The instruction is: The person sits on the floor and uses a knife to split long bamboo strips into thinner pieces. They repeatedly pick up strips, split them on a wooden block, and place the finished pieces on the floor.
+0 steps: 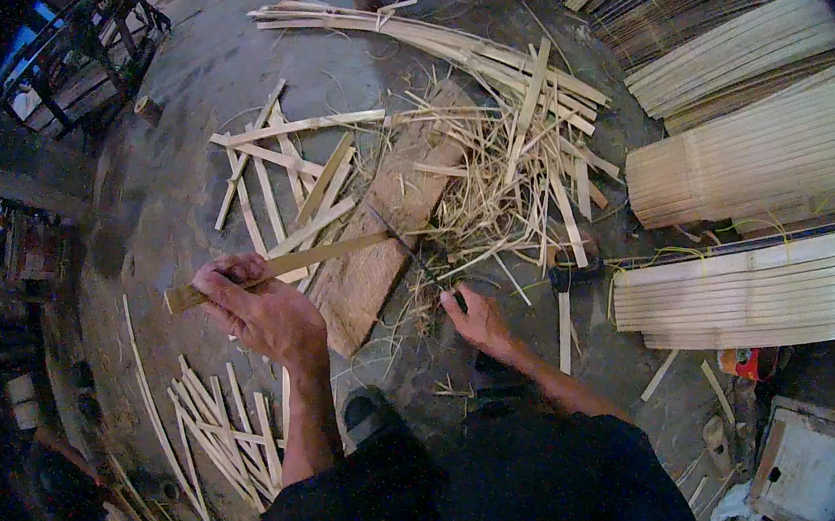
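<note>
Fingers of a person's left hand (267, 314) pinch a flat bamboo strip (333, 253) near its left end, while those of the right hand (480, 324) curl around the handle of a knife (401, 242). The strip slants over a wooden plank (364, 296) to the blade. Apparently light and springy, it likely handles best by its flat faces, clear of possibly sharp edges. Beyond, tangled shavings (478, 206) litter the floor (180, 167).
</note>
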Demonstrator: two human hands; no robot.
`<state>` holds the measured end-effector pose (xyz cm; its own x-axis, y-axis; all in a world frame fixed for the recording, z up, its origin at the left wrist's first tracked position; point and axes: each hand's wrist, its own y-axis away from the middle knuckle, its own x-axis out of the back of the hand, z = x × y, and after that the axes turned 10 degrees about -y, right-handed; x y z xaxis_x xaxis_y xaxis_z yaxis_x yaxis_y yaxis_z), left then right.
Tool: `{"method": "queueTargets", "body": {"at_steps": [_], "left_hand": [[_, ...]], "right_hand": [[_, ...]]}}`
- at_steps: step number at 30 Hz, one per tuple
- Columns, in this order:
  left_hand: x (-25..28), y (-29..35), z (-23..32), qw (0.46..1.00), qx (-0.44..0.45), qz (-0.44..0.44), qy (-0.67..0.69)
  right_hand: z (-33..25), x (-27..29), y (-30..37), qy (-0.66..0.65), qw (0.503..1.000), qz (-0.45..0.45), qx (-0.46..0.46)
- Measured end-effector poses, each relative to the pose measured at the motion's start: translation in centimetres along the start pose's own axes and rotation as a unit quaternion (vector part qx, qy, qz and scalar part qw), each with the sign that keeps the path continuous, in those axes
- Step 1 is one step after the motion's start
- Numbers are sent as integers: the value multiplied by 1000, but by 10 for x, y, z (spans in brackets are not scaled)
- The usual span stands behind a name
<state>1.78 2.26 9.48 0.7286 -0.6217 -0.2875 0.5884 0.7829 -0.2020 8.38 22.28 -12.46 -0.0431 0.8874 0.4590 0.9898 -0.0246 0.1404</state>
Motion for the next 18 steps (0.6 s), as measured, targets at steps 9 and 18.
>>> {"method": "queueTargets", "body": {"at_steps": [9,18], "left_hand": [[3,-5,-6,997,15,70,4],[31,-24,-24,995,-15,55,-78]], "right_hand": [[-115,13,32,-109,978,-146,100],[-31,27,12,32,996,-80,-30]]}}
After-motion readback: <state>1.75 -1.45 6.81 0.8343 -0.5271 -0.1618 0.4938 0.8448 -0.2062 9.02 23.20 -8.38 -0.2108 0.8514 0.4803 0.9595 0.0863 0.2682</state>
